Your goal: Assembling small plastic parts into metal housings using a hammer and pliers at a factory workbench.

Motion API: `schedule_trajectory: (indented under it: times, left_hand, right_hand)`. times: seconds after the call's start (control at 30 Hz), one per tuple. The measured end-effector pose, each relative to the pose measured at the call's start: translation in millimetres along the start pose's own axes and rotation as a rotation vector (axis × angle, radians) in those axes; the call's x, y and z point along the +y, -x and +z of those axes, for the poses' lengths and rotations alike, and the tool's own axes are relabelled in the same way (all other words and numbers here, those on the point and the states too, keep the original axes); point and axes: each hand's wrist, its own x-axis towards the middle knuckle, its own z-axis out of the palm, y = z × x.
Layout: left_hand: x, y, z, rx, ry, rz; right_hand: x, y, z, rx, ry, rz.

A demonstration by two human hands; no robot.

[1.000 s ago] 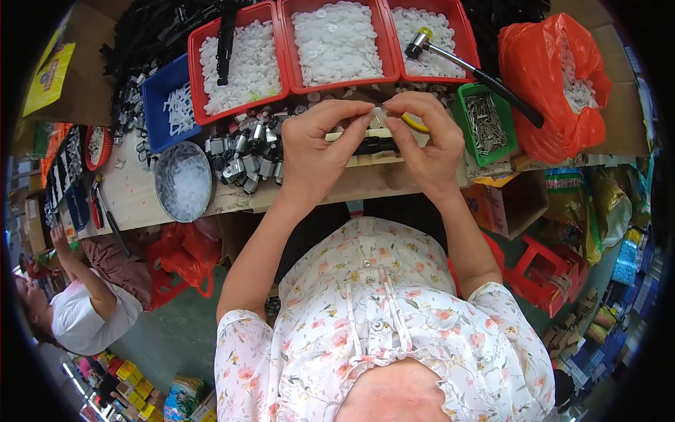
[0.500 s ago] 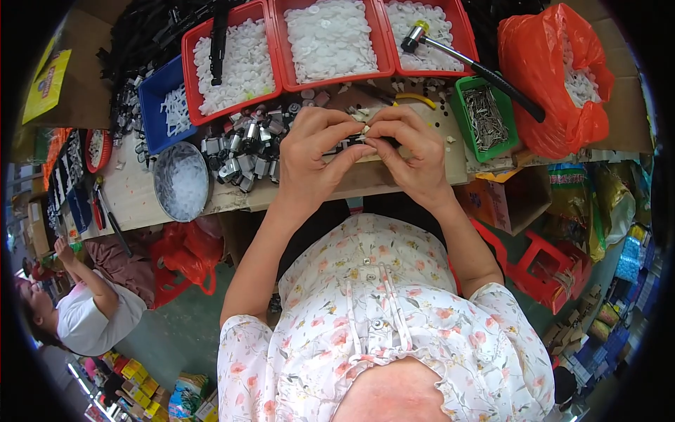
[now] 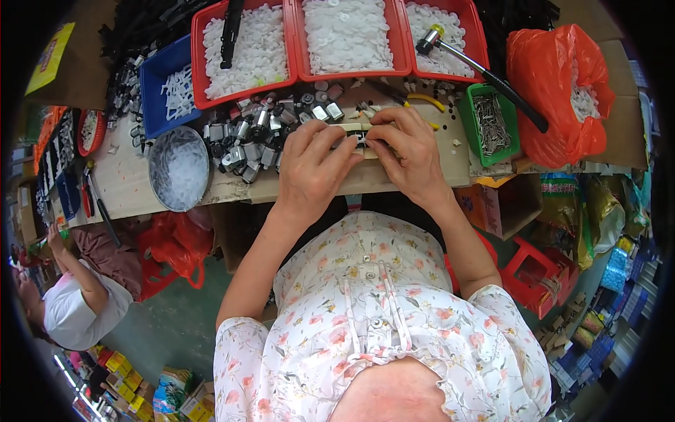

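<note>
Both hands meet at the table's front, over a cream-coloured block [image 3: 354, 127]. My left hand [image 3: 309, 165] is closed, thumb and forefinger pressed at the left side of a small dark and whitish part [image 3: 360, 138] on the block. My right hand [image 3: 410, 156] pinches at the right side of that part. What exactly each hand's fingertips hold is too small to make out. Just left of my left hand lies a heap of small silver motors [image 3: 249, 148]. Yellow-handled pliers [image 3: 425, 100] lie beyond my right hand, partly hidden.
Red trays [image 3: 301, 79] of small white plastic parts span the back; a hammer [image 3: 485, 74] rests across the right one. A green bin [image 3: 469, 116] holds metal pins. A blue bin [image 3: 158, 70] and metal bowl [image 3: 204, 176] stand left. A red bag [image 3: 541, 77] sits right. Another person [image 3: 88, 299] works at far left.
My hands have come down from a raised pinch on a small white piece to the part on the block, which now shows between them. The view has shifted slightly.
</note>
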Motion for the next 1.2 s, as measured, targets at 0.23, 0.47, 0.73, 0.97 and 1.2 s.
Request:
schedule_trajectory:
  times: [0.23,0.47,0.73,0.97,1.2]
  left_hand:
    - [6.7,9.1,1.1,-0.040,-0.073,0.077]
    - [5.8,9.0,4.0,-0.116,-0.248,0.195]
    - [0.1,-2.7,-3.5,-0.172,-0.349,0.347]
    - [-0.5,1.1,-1.6,-0.160,-0.327,0.352]
    - [3.5,-16.7,-6.0,-0.220,-0.069,0.106]
  right_hand:
    - [-1.8,1.4,-0.7,-0.018,0.044,-0.004]
    - [-10.8,1.6,-3.1,-0.038,0.171,-0.017]
    - [0.3,-8.5,-10.3,-0.151,0.065,-0.013]
    - [-3.2,-10.3,-13.1,-0.196,0.056,-0.004]
    - [-2.4,-11.0,-18.2,-0.250,0.068,0.015]
